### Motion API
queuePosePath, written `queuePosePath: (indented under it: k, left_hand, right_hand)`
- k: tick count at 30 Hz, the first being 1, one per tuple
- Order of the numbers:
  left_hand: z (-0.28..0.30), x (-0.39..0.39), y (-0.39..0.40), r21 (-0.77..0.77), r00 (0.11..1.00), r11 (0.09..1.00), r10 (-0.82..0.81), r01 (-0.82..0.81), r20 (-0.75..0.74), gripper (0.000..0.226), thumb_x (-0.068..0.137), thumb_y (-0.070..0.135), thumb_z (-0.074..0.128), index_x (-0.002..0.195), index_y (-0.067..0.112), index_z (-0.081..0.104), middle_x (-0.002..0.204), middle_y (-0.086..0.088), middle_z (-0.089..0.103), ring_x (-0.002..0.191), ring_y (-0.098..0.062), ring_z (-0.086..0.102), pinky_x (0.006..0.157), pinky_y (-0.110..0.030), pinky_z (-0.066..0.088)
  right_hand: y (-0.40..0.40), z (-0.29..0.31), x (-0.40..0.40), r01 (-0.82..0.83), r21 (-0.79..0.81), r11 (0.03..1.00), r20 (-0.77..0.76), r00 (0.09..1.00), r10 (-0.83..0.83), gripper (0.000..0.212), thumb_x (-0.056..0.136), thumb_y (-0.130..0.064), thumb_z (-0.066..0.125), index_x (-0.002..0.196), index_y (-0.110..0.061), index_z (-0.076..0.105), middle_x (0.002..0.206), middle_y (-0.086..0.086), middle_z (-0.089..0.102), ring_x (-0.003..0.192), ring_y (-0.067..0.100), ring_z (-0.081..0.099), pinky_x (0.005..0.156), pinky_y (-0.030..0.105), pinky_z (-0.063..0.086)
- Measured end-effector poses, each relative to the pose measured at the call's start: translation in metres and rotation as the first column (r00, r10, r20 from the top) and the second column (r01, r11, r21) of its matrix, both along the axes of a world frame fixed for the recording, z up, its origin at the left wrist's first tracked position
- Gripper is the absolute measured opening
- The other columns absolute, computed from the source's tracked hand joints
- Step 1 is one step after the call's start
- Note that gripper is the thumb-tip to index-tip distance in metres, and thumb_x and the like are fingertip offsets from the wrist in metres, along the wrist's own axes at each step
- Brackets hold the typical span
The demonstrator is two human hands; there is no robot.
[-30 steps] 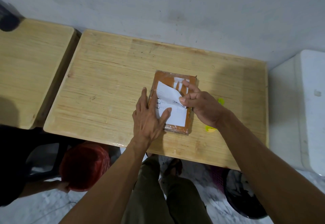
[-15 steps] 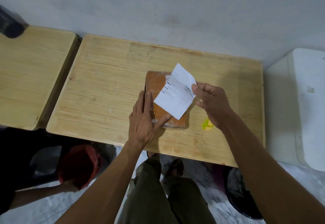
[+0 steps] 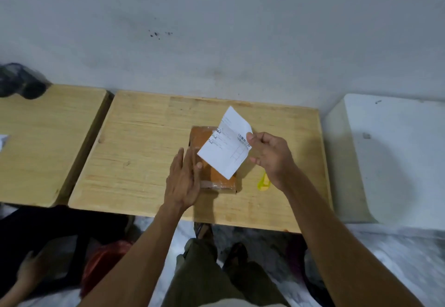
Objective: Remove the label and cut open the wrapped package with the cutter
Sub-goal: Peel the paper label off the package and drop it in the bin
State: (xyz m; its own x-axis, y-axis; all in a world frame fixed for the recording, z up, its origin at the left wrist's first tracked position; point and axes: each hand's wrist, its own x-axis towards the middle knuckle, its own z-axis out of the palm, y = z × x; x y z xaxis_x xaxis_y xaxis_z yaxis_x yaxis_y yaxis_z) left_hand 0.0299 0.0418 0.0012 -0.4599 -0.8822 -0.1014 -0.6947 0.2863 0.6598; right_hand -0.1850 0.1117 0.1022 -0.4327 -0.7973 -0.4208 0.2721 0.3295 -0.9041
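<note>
A brown tape-wrapped package (image 3: 218, 180) lies flat near the middle of the wooden table (image 3: 144, 152). My left hand (image 3: 184, 179) rests flat on the package's left side, fingers together and pointing away from me. My right hand (image 3: 269, 155) pinches the right edge of the white printed label (image 3: 226, 145), which hangs free above the package and covers part of it. A yellow cutter (image 3: 263, 182) lies on the table just right of the package, partly hidden under my right wrist.
A second wooden table (image 3: 45, 143) stands to the left with a dark object (image 3: 20, 81) at its back corner. A white box (image 3: 390, 157) stands to the right. Another person's hand (image 3: 31, 270) and a red object (image 3: 106, 265) are below the table's front edge.
The label went from half peeled to fully off the package and lifted up in my right hand. My left hand slid slightly left but still presses on the package.
</note>
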Motion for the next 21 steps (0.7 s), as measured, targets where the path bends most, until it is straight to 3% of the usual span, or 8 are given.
queuePosePath:
  k: [3,7,9,13,17,21]
  left_hand:
    - [0.044,-0.005,0.009,0.104,0.959,0.972,0.227,-0.211,-0.170,0.057,0.105,0.044,0.028,0.151,0.012,0.035,0.156,-0.010,0.038,0.145,-0.027,0.032,0.114,-0.033,0.025]
    - [0.109,-0.024,0.016,0.292,0.855,0.912,0.381,-0.287,-0.353,0.057,0.101,0.054,0.037,0.149,0.023,0.041,0.148,0.002,0.049,0.128,-0.009,0.048,0.099,-0.022,0.034]
    - [0.130,-0.037,0.016,0.356,0.821,0.903,0.386,-0.241,-0.422,0.061,0.094,0.052,0.056,0.148,0.028,0.039,0.136,0.005,0.057,0.113,-0.004,0.057,0.092,-0.025,0.046]
    - [0.144,-0.055,0.022,0.544,0.660,0.815,0.522,-0.199,-0.540,0.078,0.077,0.024,0.085,0.141,0.029,0.041,0.117,-0.004,0.069,0.099,-0.019,0.070,0.086,-0.040,0.059]
    - [0.141,-0.059,0.029,0.593,0.595,0.776,0.585,-0.214,-0.551,0.065,0.075,0.010,0.085,0.127,0.031,0.052,0.114,-0.013,0.067,0.094,-0.029,0.068,0.073,-0.041,0.058]
    - [0.144,-0.055,0.033,0.607,0.558,0.779,0.579,-0.161,-0.594,0.054,0.080,0.010,0.081,0.123,0.029,0.055,0.102,-0.016,0.070,0.081,-0.026,0.068,0.061,-0.033,0.054]
  right_hand:
    - [0.008,0.021,-0.001,-0.004,-0.015,1.000,0.021,1.000,0.004,0.017,0.093,-0.029,0.066,0.088,-0.012,0.069,0.097,-0.001,0.069,0.095,0.013,0.061,0.087,0.041,0.051]
    - [0.016,0.041,-0.001,0.029,-0.099,0.995,0.075,0.997,-0.021,0.016,0.093,-0.026,0.065,0.079,-0.018,0.067,0.096,0.000,0.070,0.095,0.014,0.061,0.082,0.035,0.049]
    - [0.017,0.050,0.000,0.042,-0.128,0.991,0.091,0.995,-0.030,0.016,0.093,-0.025,0.065,0.079,-0.019,0.067,0.098,0.003,0.070,0.095,0.015,0.061,0.082,0.037,0.048]
    - [0.025,0.058,0.006,0.077,-0.153,0.985,0.119,0.991,-0.059,0.018,0.092,-0.028,0.067,0.076,-0.020,0.068,0.098,0.005,0.071,0.095,0.018,0.064,0.079,0.037,0.051]
    - [0.038,0.055,0.007,0.215,-0.112,0.970,0.109,0.973,-0.203,0.023,0.088,-0.027,0.072,0.069,-0.018,0.064,0.095,0.011,0.073,0.084,0.019,0.068,0.066,0.031,0.053]
    - [0.057,0.051,0.004,0.303,-0.100,0.948,0.228,0.934,-0.275,0.016,0.087,-0.014,0.072,0.078,-0.012,0.059,0.095,0.016,0.074,0.081,0.025,0.068,0.064,0.031,0.054]
